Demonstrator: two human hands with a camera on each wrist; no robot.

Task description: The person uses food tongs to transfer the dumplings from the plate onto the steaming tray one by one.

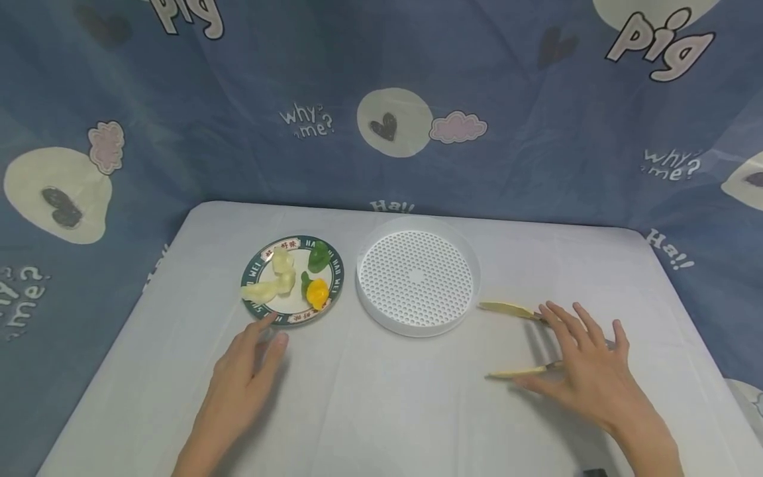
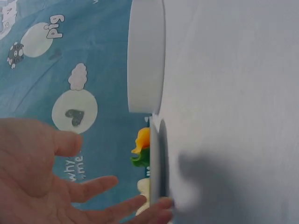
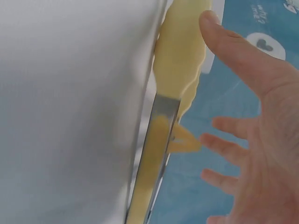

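My left hand [image 1: 241, 374] is at the near edge of a plate with a green patterned rim [image 1: 336, 271], fingers spread and holding nothing. Whether a fingertip touches the rim I cannot tell. Pale yellow pieces [image 1: 285, 283], a green leaf-like piece [image 1: 318, 257] and a yellow piece with a green part [image 1: 318, 293] lie on this plate. On the right, my right hand [image 1: 596, 377] is over a pair of tongs [image 1: 507, 309], fingers apart. The tongs lie spread, their yellow tips pointing left; the hand hides much of their handles. Metal arms show behind the yellow tips [image 3: 180, 51] in the right wrist view.
A round white tray with a perforated base [image 1: 417, 281] stands mid-table, between plate and tongs. White cloth [image 1: 393, 404] covers the table. A blue printed curtain [image 1: 268, 165] hangs behind and at the sides. A small dark object [image 1: 595, 473] shows at the bottom edge.
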